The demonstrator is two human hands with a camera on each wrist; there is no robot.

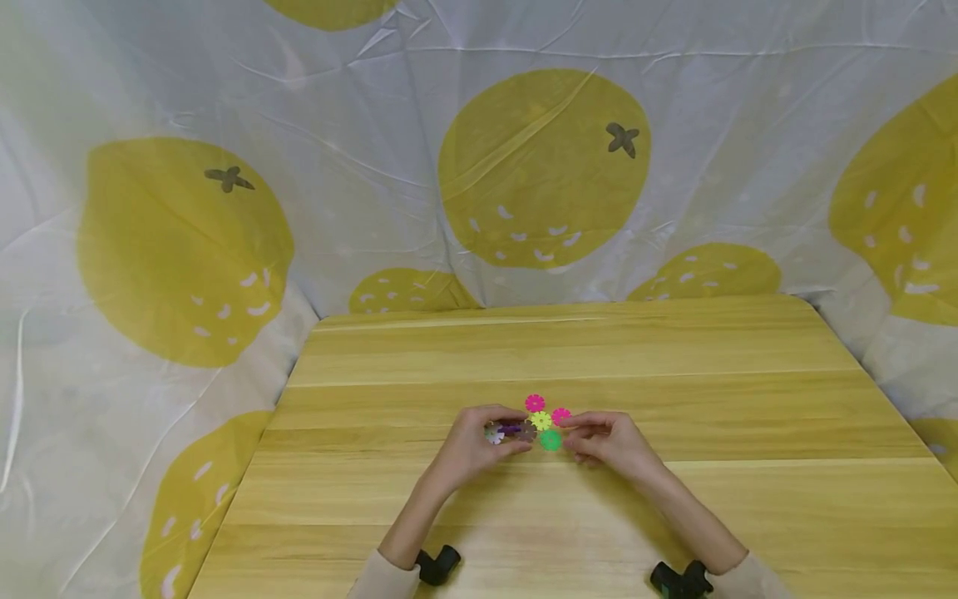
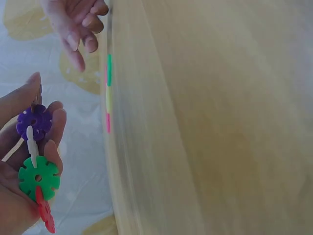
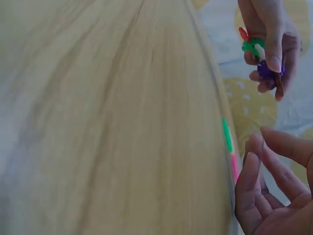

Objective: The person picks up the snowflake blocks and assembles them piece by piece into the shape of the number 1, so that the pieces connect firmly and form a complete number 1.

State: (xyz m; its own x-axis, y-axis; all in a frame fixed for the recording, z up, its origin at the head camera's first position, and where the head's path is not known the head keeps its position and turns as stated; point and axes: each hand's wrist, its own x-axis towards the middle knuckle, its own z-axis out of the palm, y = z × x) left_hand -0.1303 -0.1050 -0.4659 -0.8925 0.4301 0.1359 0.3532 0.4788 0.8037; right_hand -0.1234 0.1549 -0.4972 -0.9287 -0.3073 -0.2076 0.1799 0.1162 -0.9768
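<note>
My left hand [image 1: 471,441] pinches a chain of interlocking flower-shaped plastic discs by its brown disc [image 1: 528,430], between thumb and fingers. Behind the brown one come a purple disc [image 2: 34,122], a white disc [image 2: 32,147], a green disc [image 2: 39,178] and a red disc [image 2: 45,210], lying along the palm. Loose discs lie on the table between the hands: a yellow disc [image 1: 540,421], a green disc [image 1: 550,440] and two pink discs [image 1: 535,403]. My right hand [image 1: 615,445], fingers loosely bent and holding nothing, is beside the green and right-hand pink discs.
The wooden table [image 1: 359,491] reaches back to a white curtain [image 1: 359,166] printed with yellow lemons. Black devices [image 1: 439,566] are at both wrists, close to the table's front.
</note>
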